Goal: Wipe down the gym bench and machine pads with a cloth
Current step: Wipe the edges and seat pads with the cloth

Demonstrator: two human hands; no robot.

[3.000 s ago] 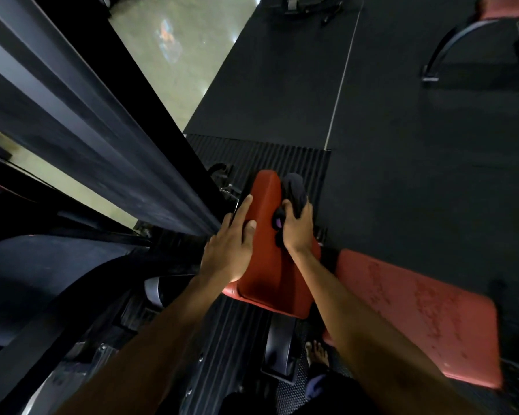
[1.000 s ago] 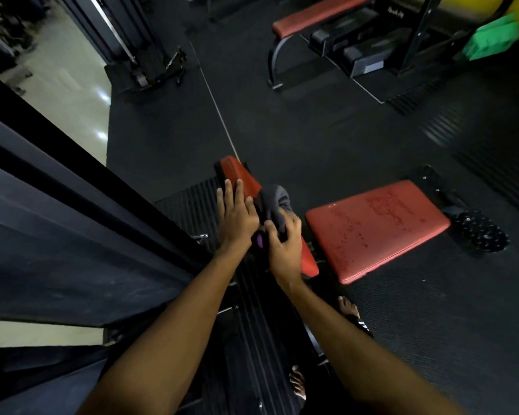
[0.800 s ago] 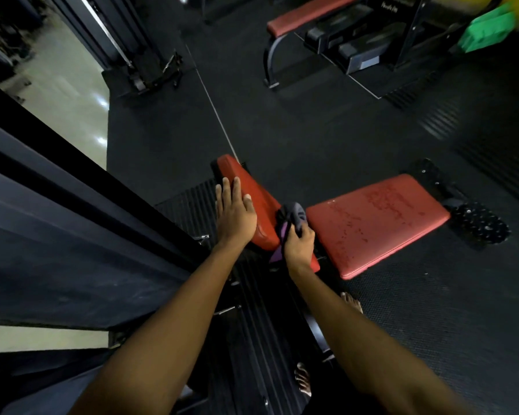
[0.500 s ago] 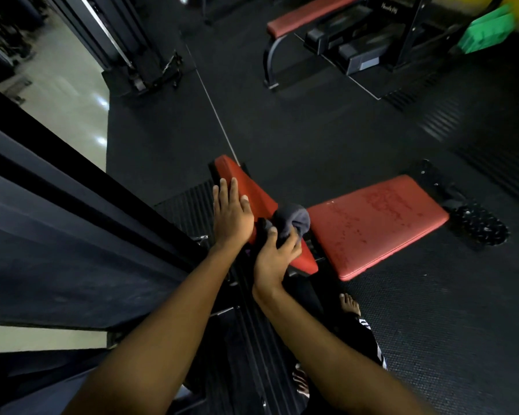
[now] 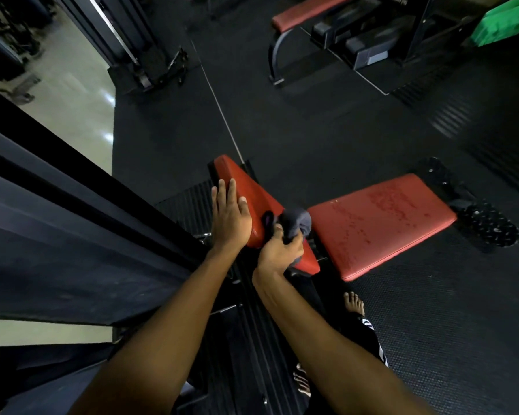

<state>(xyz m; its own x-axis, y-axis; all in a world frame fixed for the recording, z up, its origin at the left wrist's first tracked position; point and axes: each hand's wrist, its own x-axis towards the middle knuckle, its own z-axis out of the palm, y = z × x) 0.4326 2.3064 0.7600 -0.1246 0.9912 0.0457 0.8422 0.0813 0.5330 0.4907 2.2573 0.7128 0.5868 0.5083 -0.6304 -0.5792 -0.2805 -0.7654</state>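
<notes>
Rightward-lying a moment ago at the pad's right edge, the right hand [image 5: 279,250] has drawn in a little toward the left hand [image 5: 229,217], and the bunched dark grey cloth [image 5: 294,223] now stands up above its knuckles. The left hand has kept its place.

Just below the frame's centre, the right hand's fingers are clenched round the cloth, which shows a purple patch on its left side, and press it against the near, lower part of the tilted red vinyl pad [image 5: 240,178]. The left hand lies flat with straight fingers along that pad's left edge, grasping nothing.

Just right of the cloth, apart from the tilted pad by a narrow dark gap, lies the flat red vinyl bench seat [image 5: 381,223], its surface mottled with darker marks (whether wet or worn cannot be told). Beyond its far right end sits a black perforated foot plate [image 5: 486,226].

A broad black steel machine frame [image 5: 72,205] slants across the whole left of the frame, close against the left forearm and hiding whatever lies to the pad's left. Under the forearms runs a ribbed black platform [image 5: 237,339]. One bare foot [image 5: 354,304] stands on the black rubber floor mat [image 5: 312,130] below the bench seat, beside a black trouser leg with white stripes [image 5: 369,324]; toes of another foot show at lower centre.

At upper left is pale glossy flooring [image 5: 72,85]. At upper right stand a second red bench on a black frame [image 5: 309,13] and a blurred green object [image 5: 504,25].
</notes>
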